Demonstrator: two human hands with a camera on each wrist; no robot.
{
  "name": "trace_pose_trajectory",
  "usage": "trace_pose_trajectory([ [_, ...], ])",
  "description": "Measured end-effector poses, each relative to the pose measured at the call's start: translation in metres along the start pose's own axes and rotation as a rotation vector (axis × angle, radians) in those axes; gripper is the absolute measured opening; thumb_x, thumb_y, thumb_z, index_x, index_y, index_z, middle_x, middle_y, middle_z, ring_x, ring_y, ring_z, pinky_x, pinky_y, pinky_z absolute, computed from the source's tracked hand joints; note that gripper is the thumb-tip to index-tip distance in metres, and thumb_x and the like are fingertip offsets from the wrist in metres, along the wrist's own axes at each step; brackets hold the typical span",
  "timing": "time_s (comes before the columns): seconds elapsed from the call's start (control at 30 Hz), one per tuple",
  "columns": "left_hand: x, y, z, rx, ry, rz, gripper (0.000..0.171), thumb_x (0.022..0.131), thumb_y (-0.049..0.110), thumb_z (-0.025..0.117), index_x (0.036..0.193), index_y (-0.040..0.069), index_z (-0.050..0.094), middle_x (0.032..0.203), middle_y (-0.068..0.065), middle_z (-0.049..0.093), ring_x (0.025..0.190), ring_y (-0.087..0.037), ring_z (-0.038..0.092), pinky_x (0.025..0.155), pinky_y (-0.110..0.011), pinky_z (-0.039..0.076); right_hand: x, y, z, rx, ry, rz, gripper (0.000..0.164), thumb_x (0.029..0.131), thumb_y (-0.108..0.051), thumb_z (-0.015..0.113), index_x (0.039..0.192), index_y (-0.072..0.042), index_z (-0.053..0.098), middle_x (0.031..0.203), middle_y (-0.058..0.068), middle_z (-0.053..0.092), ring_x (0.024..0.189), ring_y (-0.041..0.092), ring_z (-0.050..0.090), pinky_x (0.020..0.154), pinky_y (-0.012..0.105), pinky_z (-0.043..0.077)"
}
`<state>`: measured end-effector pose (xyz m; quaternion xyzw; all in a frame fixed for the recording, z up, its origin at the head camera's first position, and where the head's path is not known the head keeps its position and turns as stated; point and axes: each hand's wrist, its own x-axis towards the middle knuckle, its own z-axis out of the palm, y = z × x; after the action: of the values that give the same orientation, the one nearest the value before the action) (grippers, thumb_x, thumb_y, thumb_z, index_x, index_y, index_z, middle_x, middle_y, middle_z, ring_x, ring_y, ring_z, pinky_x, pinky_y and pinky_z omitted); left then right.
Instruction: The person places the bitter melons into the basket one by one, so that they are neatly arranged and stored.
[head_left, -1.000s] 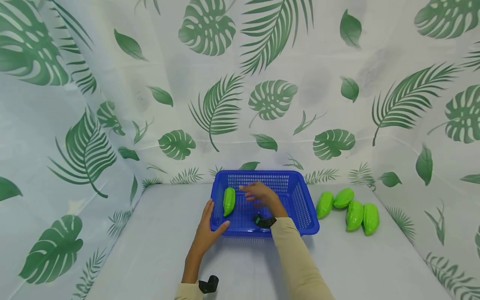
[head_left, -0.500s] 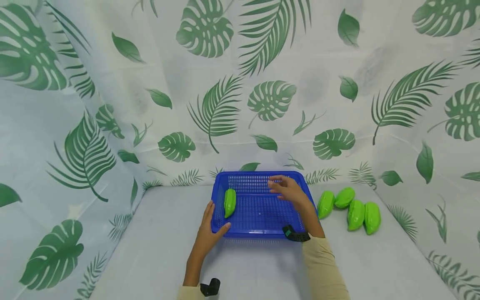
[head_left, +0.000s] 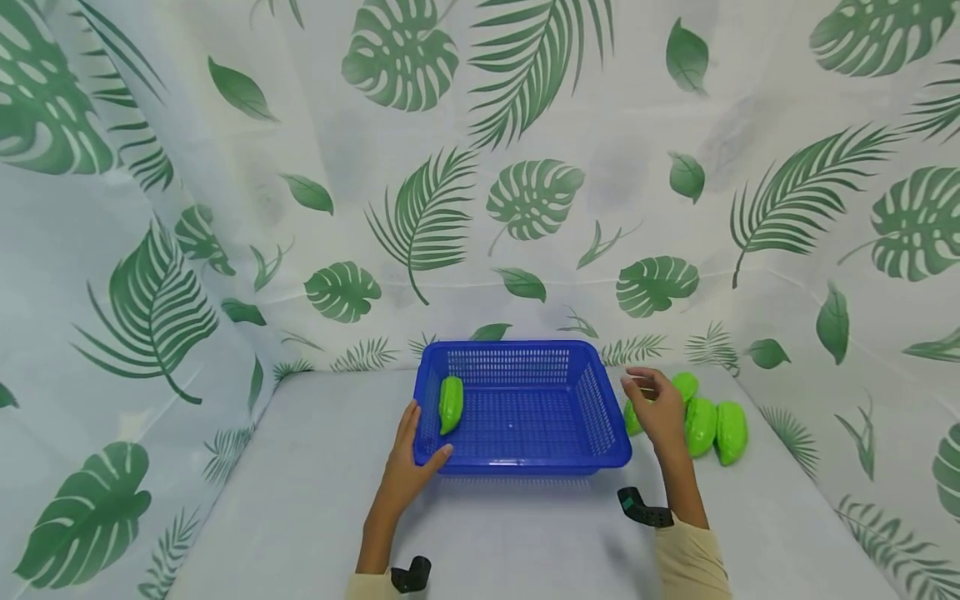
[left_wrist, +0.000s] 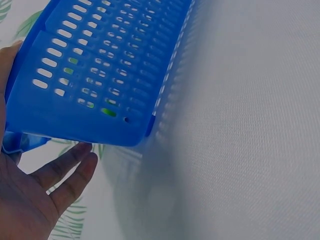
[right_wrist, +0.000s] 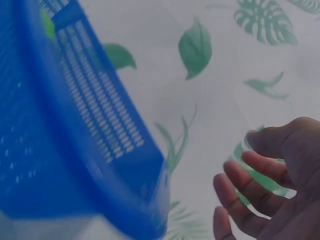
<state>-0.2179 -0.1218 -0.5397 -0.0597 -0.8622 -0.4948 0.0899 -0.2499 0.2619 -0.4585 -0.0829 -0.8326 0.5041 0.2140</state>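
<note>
A blue perforated plastic basket [head_left: 517, 425] stands on the table. Inside it, at the left, lies one glossy green ridged fruit [head_left: 451, 406] that looks like a star fruit. My left hand [head_left: 405, 471] rests against the basket's front left corner, thumb over the rim. In the left wrist view its visible fingers [left_wrist: 75, 182] are spread and nearly straight. My right hand [head_left: 660, 412] is off the basket's right side, its fingers loosely bent around nothing. It partly hides several similar green fruits [head_left: 701, 427]. In the right wrist view, the right hand [right_wrist: 265, 195] is apart from the basket.
A white table [head_left: 300, 483] carries the basket and fruits. White cloth walls [head_left: 442, 317] with green leaf prints stand behind and at both sides. The basket's back edge is close to the rear cloth.
My right hand has moved out of the basket to the right, over to the loose green fruits. The left hand stays at the basket's corner, and the fruit inside has not moved.
</note>
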Motion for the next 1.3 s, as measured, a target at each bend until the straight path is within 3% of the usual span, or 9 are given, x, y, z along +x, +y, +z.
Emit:
trace_pose_trajectory([
  [0.1,0.001,0.001,0.000,-0.003,-0.006,-0.001,0.094,0.086,0.049,0.069,0.157,0.011,0.020,0.165,-0.003,0.012,0.151,-0.034,0.015,0.116,-0.060,0.022,-0.005,0.018,-0.009,-0.018,0.149,0.029,0.033,0.094,-0.025,0.064,0.118,-0.002,0.065,0.107,0.021,0.070,0.077,-0.006,0.053,0.064,0.008,0.042],
  [0.2,0.001,0.000,0.000,-0.001,-0.014,-0.007,0.095,0.085,0.050,0.069,0.157,0.012,0.019,0.166,-0.001,0.012,0.151,-0.034,0.015,0.116,-0.060,0.022,-0.011,0.034,-0.020,-0.042,0.243,0.072,0.033,0.094,-0.025,0.063,0.118,-0.002,0.065,0.104,0.020,0.069,0.072,-0.012,0.046,0.061,0.006,0.039],
  [0.37,0.000,0.000,0.001,-0.017,-0.004,0.014,0.094,0.086,0.048,0.070,0.157,0.013,0.019,0.165,-0.001,0.012,0.152,-0.032,0.014,0.117,-0.060,0.021,-0.021,0.057,-0.036,-0.076,0.355,0.141,0.037,0.093,-0.027,0.063,0.121,-0.003,0.064,0.106,0.018,0.067,0.071,-0.016,0.043,0.063,0.006,0.037],
  [0.53,-0.003,0.001,0.003,-0.027,-0.011,0.004,0.094,0.086,0.050,0.069,0.157,0.015,0.018,0.166,0.001,0.011,0.152,-0.030,0.013,0.118,-0.059,0.020,-0.030,0.078,-0.048,-0.105,0.434,0.208,0.040,0.092,-0.024,0.063,0.126,-0.002,0.061,0.110,0.020,0.065,0.079,-0.007,0.045,0.073,0.022,0.036],
  [0.63,-0.005,0.002,0.005,-0.020,-0.013,-0.004,0.093,0.087,0.050,0.067,0.157,0.015,0.018,0.166,0.000,0.011,0.152,-0.031,0.013,0.118,-0.059,0.020,-0.038,0.088,-0.053,-0.133,0.456,0.252,0.045,0.092,-0.023,0.061,0.131,0.000,0.055,0.118,0.024,0.057,0.099,0.017,0.050,0.078,0.037,0.035],
  [0.77,-0.005,0.002,0.004,-0.015,-0.008,-0.004,0.092,0.087,0.049,0.067,0.157,0.014,0.019,0.166,-0.002,0.012,0.152,-0.033,0.014,0.117,-0.061,0.021,-0.043,0.097,-0.056,-0.129,0.463,0.316,0.059,0.091,-0.023,0.061,0.141,0.002,0.042,0.132,0.031,0.040,0.123,0.042,0.038,0.084,0.054,0.032],
  [0.93,-0.004,0.001,0.004,-0.018,-0.004,0.003,0.091,0.088,0.048,0.067,0.157,0.012,0.019,0.165,-0.006,0.013,0.151,-0.035,0.015,0.116,-0.062,0.021,-0.046,0.113,-0.057,-0.100,0.446,0.413,0.073,0.091,-0.025,0.060,0.150,0.000,0.025,0.144,0.033,0.020,0.134,0.048,0.027,0.102,0.061,0.029],
  [1.07,-0.004,0.000,0.003,-0.015,-0.008,-0.003,0.092,0.088,0.048,0.067,0.157,0.013,0.019,0.165,-0.004,0.012,0.151,-0.034,0.014,0.116,-0.062,0.021,-0.046,0.125,-0.055,-0.077,0.409,0.452,0.079,0.090,-0.022,0.061,0.152,0.000,0.016,0.147,0.032,0.013,0.136,0.050,0.024,0.110,0.060,0.025],
  [1.3,-0.002,0.002,0.000,-0.021,-0.009,-0.001,0.092,0.087,0.049,0.068,0.157,0.014,0.018,0.166,-0.001,0.011,0.152,-0.031,0.013,0.117,-0.060,0.020,-0.039,0.138,-0.048,-0.063,0.376,0.392,0.085,0.089,-0.016,0.065,0.152,0.003,0.012,0.149,0.033,0.013,0.139,0.049,0.021,0.117,0.058,0.020],
])
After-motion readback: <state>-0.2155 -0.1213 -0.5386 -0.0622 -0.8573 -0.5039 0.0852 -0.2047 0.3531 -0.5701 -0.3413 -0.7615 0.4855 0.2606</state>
